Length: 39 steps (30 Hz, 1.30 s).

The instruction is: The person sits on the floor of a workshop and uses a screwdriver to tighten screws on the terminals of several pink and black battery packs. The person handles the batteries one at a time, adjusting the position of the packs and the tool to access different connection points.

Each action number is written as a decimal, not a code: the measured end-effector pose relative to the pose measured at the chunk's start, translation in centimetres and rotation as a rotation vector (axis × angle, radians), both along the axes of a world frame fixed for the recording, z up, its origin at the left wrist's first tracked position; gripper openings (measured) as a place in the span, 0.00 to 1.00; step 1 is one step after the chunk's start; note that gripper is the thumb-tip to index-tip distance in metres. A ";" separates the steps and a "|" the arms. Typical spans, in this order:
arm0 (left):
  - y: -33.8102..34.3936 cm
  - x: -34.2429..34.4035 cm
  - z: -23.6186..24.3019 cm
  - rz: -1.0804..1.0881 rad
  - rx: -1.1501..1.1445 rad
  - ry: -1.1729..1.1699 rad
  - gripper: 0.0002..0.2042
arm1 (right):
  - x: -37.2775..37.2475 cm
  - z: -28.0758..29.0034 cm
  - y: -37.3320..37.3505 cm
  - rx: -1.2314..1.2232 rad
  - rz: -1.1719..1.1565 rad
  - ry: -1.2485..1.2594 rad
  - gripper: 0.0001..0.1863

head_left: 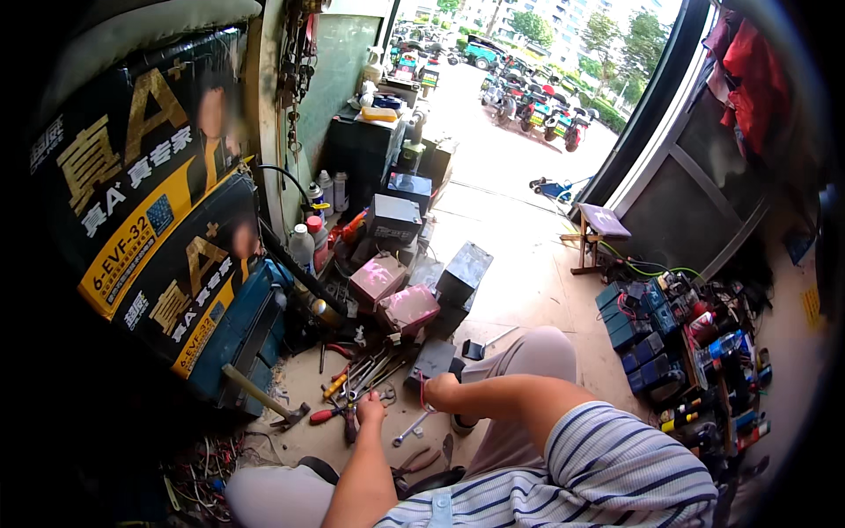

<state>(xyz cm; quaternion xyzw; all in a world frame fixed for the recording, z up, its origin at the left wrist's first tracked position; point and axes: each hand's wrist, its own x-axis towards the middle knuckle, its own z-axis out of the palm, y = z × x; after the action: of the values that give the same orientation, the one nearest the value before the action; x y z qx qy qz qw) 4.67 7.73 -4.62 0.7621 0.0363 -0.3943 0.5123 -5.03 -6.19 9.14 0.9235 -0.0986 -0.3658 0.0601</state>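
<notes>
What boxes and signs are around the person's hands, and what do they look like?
Big carton: far left, top of a stack, black with yellow lettering and a yellow band.
Second carton: beneath it, same black and yellow.
Pink-topped battery blocks: on the floor beyond the tools, dark sides, stained pink tops.
Dark battery blocks: stacked farther back, with pale labels.
Blue battery blocks: right side, in rows, wires on top.
Left hand rests among tools; right hand beside a dark block.

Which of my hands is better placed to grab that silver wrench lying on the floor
Right, probably. Your right hand hovers just above the silver wrench, while your left hand is reaching into the tool pile further left.
</notes>
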 end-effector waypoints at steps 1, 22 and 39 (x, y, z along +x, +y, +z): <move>0.7 0.8 -2.0 0.014 0.055 -0.096 0.15 | 0.0 0.7 1.3 0.054 0.055 0.000 0.10; 14.7 3.8 34.0 0.275 -0.534 -0.552 0.23 | -3.4 -5.8 10.2 0.402 0.122 -0.048 0.23; 56.1 29.2 35.4 1.316 0.258 -0.820 0.17 | -4.6 -3.7 8.2 0.580 0.054 0.047 0.23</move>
<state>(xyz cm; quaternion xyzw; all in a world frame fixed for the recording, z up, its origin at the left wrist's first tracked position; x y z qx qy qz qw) 33.90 63.80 30.76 0.7221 0.3338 0.3102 0.5206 -9.65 2.04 5.40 0.8957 0.0358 -0.3984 -0.1944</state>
